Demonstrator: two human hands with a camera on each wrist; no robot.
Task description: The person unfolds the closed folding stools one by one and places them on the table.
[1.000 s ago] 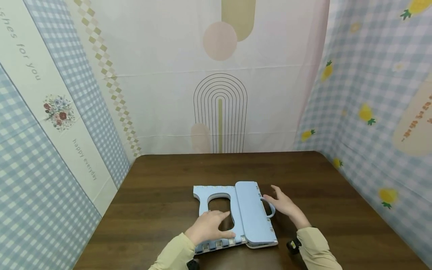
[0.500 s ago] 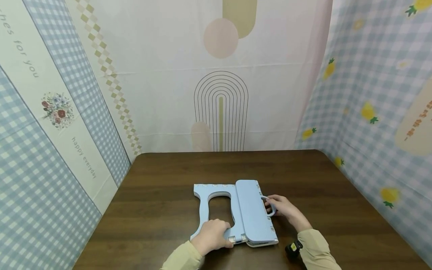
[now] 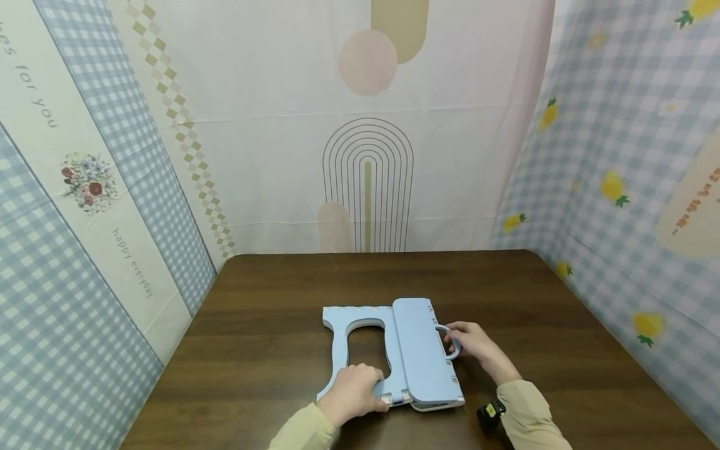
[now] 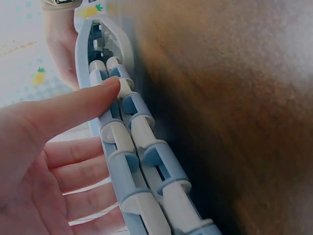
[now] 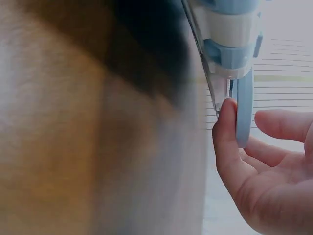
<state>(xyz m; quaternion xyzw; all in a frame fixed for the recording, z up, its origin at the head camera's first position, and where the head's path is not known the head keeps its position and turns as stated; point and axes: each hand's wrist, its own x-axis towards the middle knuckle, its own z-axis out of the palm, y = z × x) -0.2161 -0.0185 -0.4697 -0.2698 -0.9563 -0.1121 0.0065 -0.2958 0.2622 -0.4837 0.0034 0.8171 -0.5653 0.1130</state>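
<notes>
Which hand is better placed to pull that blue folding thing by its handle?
Right, probably: the right hand is curled round the handle, while the left hand grips the near edge of the blue folding thing.

A light blue folding stool (image 3: 419,356), with white parts, lies folded flat on the dark wooden bench (image 3: 253,337), a little right of its middle. The leg frame, pierced by a large rounded opening, points to the person's left; a smooth blue panel with rounded corners covers the right part. A curved blue handle (image 3: 457,352) sticks out from the panel's right edge. A paler panel shows beneath at the near corner, with a slight gap between the two. Along the near edge run two rows of alternating blue and white hinge barrels, side by side
</notes>
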